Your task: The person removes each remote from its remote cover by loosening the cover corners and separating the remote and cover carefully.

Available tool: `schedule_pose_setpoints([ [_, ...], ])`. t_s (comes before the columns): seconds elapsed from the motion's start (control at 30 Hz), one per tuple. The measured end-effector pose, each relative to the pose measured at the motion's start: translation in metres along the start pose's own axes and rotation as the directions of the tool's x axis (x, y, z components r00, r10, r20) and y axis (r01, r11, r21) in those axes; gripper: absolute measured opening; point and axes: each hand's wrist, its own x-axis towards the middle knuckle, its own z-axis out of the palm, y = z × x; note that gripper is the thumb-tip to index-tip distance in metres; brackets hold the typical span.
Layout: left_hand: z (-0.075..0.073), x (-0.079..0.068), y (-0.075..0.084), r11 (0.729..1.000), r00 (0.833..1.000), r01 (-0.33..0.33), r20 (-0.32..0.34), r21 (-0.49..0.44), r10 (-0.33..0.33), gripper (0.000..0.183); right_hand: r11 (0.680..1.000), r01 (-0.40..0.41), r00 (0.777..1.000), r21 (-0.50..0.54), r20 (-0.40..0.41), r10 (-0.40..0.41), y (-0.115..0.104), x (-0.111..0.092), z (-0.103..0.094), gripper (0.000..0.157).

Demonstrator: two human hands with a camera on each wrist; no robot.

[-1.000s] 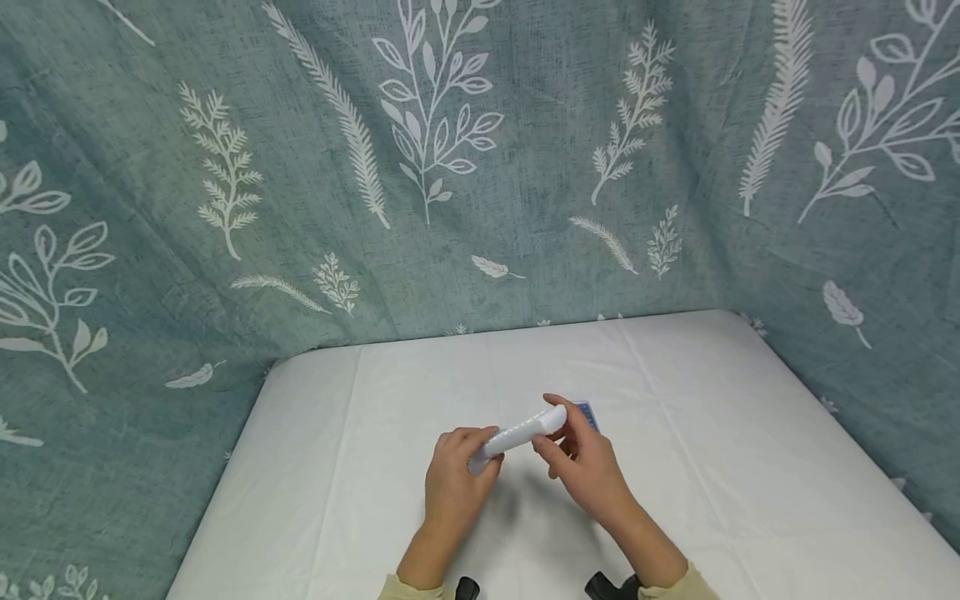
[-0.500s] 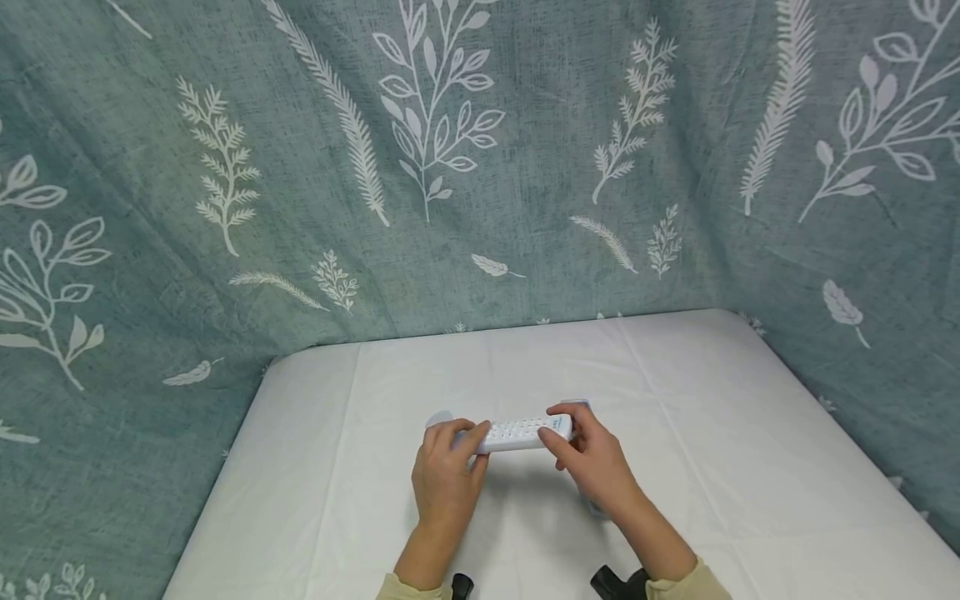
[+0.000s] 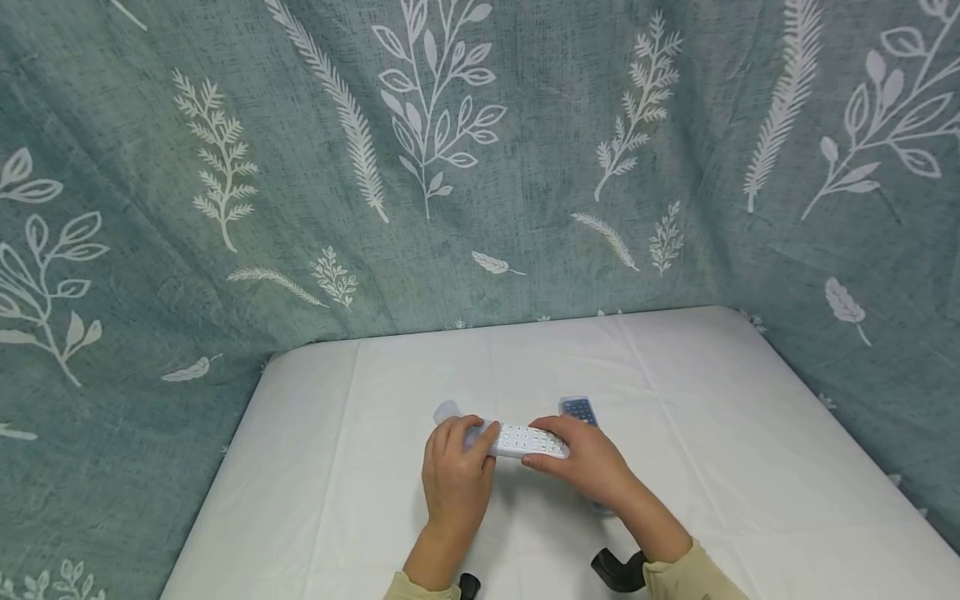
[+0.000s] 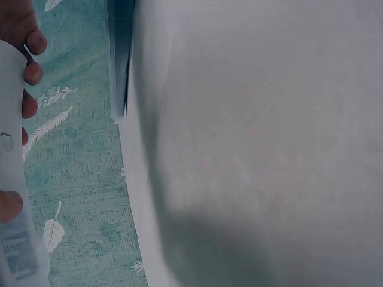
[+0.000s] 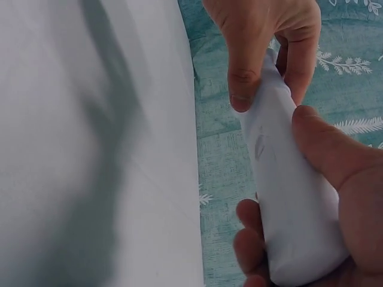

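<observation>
A white remote control (image 3: 525,442) with rows of buttons is held level above the white table in the head view. My left hand (image 3: 457,475) pinches its left end between thumb and fingers, where a translucent sleeve (image 3: 447,410) sticks out beyond the hand. At the other end, my right hand (image 3: 588,458) grips the remote, thumb on the near side and fingers on the far side. The right wrist view shows the smooth back of the white remote (image 5: 293,197) between both hands. How far the sleeve covers the remote is hidden by the left fingers.
A second remote (image 3: 578,407) with a blue face lies on the white-covered table (image 3: 375,467), partly behind the right hand. Black wrist mounts (image 3: 619,572) show by the sleeves. Green leaf-patterned cloth (image 3: 480,167) hangs behind the table.
The white remote has turned from tilted and edge-on to level, buttons now showing. The right hand has slid inward over its end, and the blue-faced remote is more visible.
</observation>
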Motion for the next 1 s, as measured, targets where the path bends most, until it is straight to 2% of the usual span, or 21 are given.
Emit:
schedule_pose_setpoints([
  [0.17, -0.001, -0.001, -0.001, 0.999, 0.999, -0.027, 0.028, -0.046, 0.028, 0.050, 1.000, 0.003, 0.999, -0.015, -0.035, -0.004, 0.004, -0.003, 0.001, 0.050],
  [0.27, -0.002, -0.002, -0.005, 0.994, 0.996, -0.069, 0.044, -0.088, 0.073, 0.059, 0.999, 0.037, 0.997, -0.040, -0.070, -0.039, 0.009, -0.003, 0.000, 0.049],
  [0.33, -0.004, -0.002, -0.009, 0.989, 0.995, -0.072, 0.052, -0.129, 0.079, 0.065, 0.996, 0.062, 0.993, -0.065, -0.094, -0.068, 0.012, -0.004, 0.000, 0.049],
  [0.4, -0.006, 0.000, -0.011, 0.982, 0.997, -0.030, 0.060, -0.188, 0.042, 0.070, 0.992, 0.089, 0.989, -0.085, -0.110, -0.099, 0.015, -0.004, -0.001, 0.049],
  [0.43, -0.008, 0.001, -0.012, 0.972, 0.997, 0.017, 0.075, -0.233, 0.000, 0.072, 0.991, 0.099, 0.987, -0.094, -0.117, -0.110, 0.016, -0.004, -0.001, 0.049],
  [0.47, -0.009, 0.003, -0.012, 0.951, 0.992, 0.091, 0.110, -0.294, -0.061, 0.075, 0.989, 0.109, 0.985, -0.104, -0.123, -0.122, 0.018, -0.004, -0.001, 0.050],
  [0.5, -0.011, 0.005, -0.013, 0.913, 0.980, 0.180, 0.152, -0.366, -0.132, 0.076, 0.987, 0.117, 0.983, -0.110, -0.130, -0.131, 0.020, -0.004, -0.001, 0.050],
  [0.53, -0.013, 0.007, -0.013, 0.857, 0.957, 0.277, 0.204, -0.435, -0.206, 0.076, 0.985, 0.126, 0.981, -0.115, -0.133, -0.141, 0.021, -0.004, -0.001, 0.051],
  [0.57, -0.015, 0.010, -0.013, 0.781, 0.925, 0.374, 0.264, -0.500, -0.274, 0.076, 0.984, 0.134, 0.979, -0.119, -0.139, -0.151, 0.022, -0.004, -0.001, 0.051],
  [0.6, -0.017, 0.013, -0.014, 0.698, 0.884, 0.465, 0.329, -0.545, -0.333, 0.075, 0.982, 0.144, 0.976, -0.118, -0.145, -0.161, 0.023, -0.004, -0.001, 0.052],
  [0.67, -0.019, 0.017, -0.015, 0.534, 0.789, 0.615, 0.458, -0.580, -0.410, 0.071, 0.979, 0.165, 0.971, -0.121, -0.152, -0.183, 0.026, -0.004, -0.001, 0.053],
  [0.7, -0.020, 0.019, -0.016, 0.467, 0.747, 0.665, 0.511, -0.583, -0.425, 0.068, 0.976, 0.179, 0.968, -0.121, -0.155, -0.197, 0.027, -0.004, -0.002, 0.054],
  [0.73, -0.020, 0.021, -0.016, 0.416, 0.712, 0.702, 0.558, -0.578, -0.426, 0.065, 0.974, 0.191, 0.965, -0.124, -0.157, -0.209, 0.029, -0.005, -0.002, 0.055],
  [0.8, -0.018, 0.023, -0.017, 0.359, 0.666, 0.745, 0.618, -0.561, -0.417, 0.059, 0.968, 0.217, 0.958, -0.126, -0.161, -0.236, 0.032, -0.006, -0.002, 0.057],
  [0.87, -0.016, 0.023, -0.017, 0.322, 0.646, 0.763, 0.643, -0.561, -0.411, 0.054, 0.963, 0.237, 0.953, -0.131, -0.161, -0.257, 0.034, -0.006, -0.002, 0.058],
  [0.9, -0.016, 0.023, -0.017, 0.303, 0.645, 0.764, 0.647, -0.570, -0.407, 0.052, 0.961, 0.244, 0.951, -0.133, -0.160, -0.264, 0.034, -0.006, -0.002, 0.058],
  [1.0, -0.014, 0.022, -0.016, 0.289, 0.648, 0.759, 0.636, -0.583, -0.419, 0.047, 0.954, 0.256, 0.950, -0.153, -0.145, -0.278, 0.036, -0.007, -0.002, 0.062],
])
